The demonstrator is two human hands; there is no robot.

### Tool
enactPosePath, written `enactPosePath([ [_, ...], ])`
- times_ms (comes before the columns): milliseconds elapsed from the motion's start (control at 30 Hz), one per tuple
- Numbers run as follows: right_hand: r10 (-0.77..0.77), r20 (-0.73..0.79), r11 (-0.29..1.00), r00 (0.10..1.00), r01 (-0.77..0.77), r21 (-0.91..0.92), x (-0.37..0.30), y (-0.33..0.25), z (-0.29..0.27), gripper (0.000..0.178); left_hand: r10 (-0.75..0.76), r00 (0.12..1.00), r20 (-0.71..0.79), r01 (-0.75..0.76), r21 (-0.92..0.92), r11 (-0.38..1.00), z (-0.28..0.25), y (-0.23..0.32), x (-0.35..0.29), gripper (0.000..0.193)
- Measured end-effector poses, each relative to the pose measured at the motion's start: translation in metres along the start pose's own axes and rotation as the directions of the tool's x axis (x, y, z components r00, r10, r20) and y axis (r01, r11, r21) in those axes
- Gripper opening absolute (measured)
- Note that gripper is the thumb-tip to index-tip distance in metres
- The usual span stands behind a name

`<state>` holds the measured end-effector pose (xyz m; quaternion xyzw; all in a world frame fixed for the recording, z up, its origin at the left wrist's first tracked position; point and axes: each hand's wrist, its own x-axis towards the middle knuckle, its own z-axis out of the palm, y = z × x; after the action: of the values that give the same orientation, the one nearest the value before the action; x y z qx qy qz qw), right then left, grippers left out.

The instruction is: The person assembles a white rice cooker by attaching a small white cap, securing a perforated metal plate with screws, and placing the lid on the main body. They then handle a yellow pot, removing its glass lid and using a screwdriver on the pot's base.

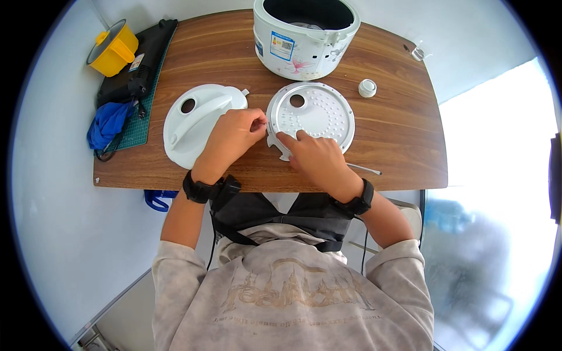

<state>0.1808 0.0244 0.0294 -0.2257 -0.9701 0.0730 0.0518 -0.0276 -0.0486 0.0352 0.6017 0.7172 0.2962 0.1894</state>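
My left hand (235, 139) is closed in a pinch beside the left rim of a round, silvery-white inner lid plate (321, 111). What the pinch holds, if anything, is too small to make out. Over the plate's near edge, my right hand (324, 161) lies with a finger stretched to its lower left, by a notched tab (284, 155). Its other fingers are mostly hidden. A thin metal rod (366, 169) sticks out past this hand's right side; its other end is covered. Left of the plate, a white outer lid (196, 126) with a round hole lies partly behind my left hand.
A white rice cooker body (304, 52), its top uncovered, stands at the back. Right of the plate sits a small white cap (367, 88). A yellow pot (115, 48), black case (132, 73) and blue cloth (109, 126) occupy the left, by a green mat (136, 130).
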Motion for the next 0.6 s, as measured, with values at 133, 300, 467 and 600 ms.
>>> enactPosePath([
  [133, -0.017, -0.049, 0.999, 0.999, 0.016, -0.035, -0.002, 0.002, 0.006, 0.05, 0.039, 0.999, 0.026, -0.041, 0.085, 0.995, 0.003, 0.007, 0.005, 0.013],
  [300, -0.071, -0.122, 0.997, 0.99, 0.065, -0.05, -0.002, 0.001, 0.003, 0.042, 0.208, 0.978, 0.015, -0.206, 0.23, 0.951, 0.011, 0.0, 0.011, 0.012],
  [467, -0.095, -0.168, 0.995, 0.981, 0.092, -0.026, -0.004, 0.003, 0.002, 0.039, 0.238, 0.97, 0.053, -0.243, 0.303, 0.921, 0.011, 0.0, 0.015, 0.012],
  [600, -0.06, -0.112, 0.998, 0.992, 0.058, -0.021, -0.005, 0.005, 0.006, 0.048, 0.214, 0.972, 0.098, -0.235, 0.344, 0.909, 0.012, 0.004, 0.017, 0.012],
])
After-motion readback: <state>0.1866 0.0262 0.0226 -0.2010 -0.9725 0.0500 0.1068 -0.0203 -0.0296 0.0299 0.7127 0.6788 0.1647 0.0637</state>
